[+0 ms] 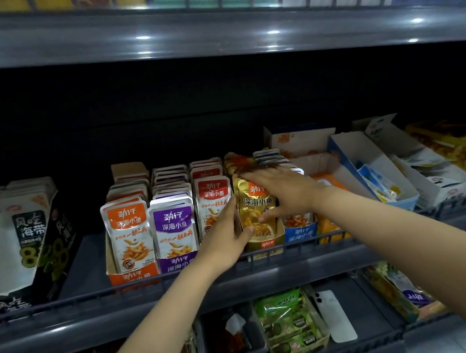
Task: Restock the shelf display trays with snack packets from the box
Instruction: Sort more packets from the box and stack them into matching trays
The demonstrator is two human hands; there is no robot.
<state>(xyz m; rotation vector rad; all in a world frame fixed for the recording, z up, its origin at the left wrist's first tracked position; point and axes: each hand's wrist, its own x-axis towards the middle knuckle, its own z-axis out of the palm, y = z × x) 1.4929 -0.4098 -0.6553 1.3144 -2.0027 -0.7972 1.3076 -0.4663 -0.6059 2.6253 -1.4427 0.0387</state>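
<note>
On the middle shelf (93, 270), behind its low front rail, cardboard display trays stand side by side, each packed with upright snack packets: orange packets (127, 227), purple packets (173, 226), red packets (214, 201), gold packets (256, 206), then a blue tray (301, 234) just right of the gold.

Both hands on the gold row, 4th from the left.
- Left hand (226, 239): fingers straight, laid along the left flank of the gold packets, in the gap against the red packets. Thumb across the lower front of the foremost gold packet. Grip apart, pressing rather than clenched.
- Right hand (284, 195): palm down over the tops of the gold packets, fingers stretched flat toward the back of the row, thumb hanging down against the front packet's right edge. Grip apart too.

Gold tray (267, 244) sits at the shelf front, touching the rail; its packets are hemmed between the 2 hands.

Far left, a black seaweed carton (33, 240) leans tilted with white packets inside. To the right, open white and blue cartons (376, 158), loosely filled. Lower shelf holds green packets (284, 322) in a tray.
</note>
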